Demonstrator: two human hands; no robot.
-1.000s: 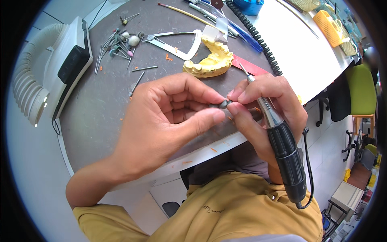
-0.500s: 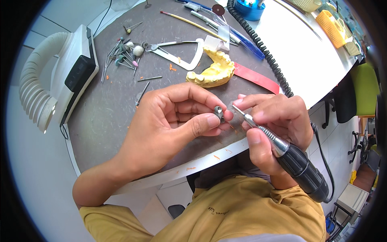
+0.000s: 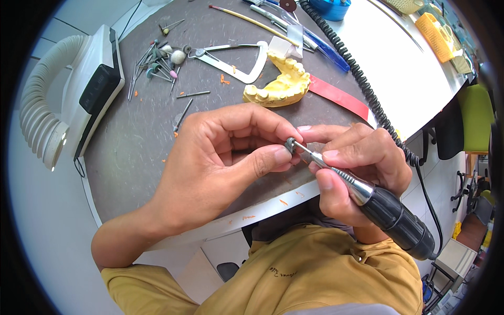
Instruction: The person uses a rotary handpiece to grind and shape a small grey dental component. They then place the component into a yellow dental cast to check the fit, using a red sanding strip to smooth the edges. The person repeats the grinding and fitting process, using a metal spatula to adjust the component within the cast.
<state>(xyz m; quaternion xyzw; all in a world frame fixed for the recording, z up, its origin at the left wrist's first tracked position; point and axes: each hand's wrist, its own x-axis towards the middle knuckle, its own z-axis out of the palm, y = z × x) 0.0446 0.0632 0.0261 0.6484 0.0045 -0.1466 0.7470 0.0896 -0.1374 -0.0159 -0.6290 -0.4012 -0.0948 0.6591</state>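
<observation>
Between the thumb and fingers of my left hand (image 3: 226, 152) is a small grey metal dental casting (image 3: 290, 144), partly hidden by the fingertips. My right hand (image 3: 362, 163) grips a rotary handpiece (image 3: 391, 212) with a black body and silver nose, held somewhat like a pen. Its thin bur (image 3: 302, 147) reaches to the casting and appears to touch it. Fingertips of both hands nearly meet beside the casting. Just beyond them stands a yellow dental cast (image 3: 278, 90), its arch of teeth facing up.
Several mounted burs and polishing points (image 3: 160, 63) lie at the far left, near a measuring caliper (image 3: 252, 68). A white unit with a ribbed hose (image 3: 39, 105) flanks the mat. Beyond the cast are a red strip (image 3: 338, 97), pens (image 3: 325, 52) and a coiled black cord (image 3: 362, 79).
The bur has come against the casting; before, a gap parted them. My left fingers have turned the casting a little. The whole view has shifted slightly.
</observation>
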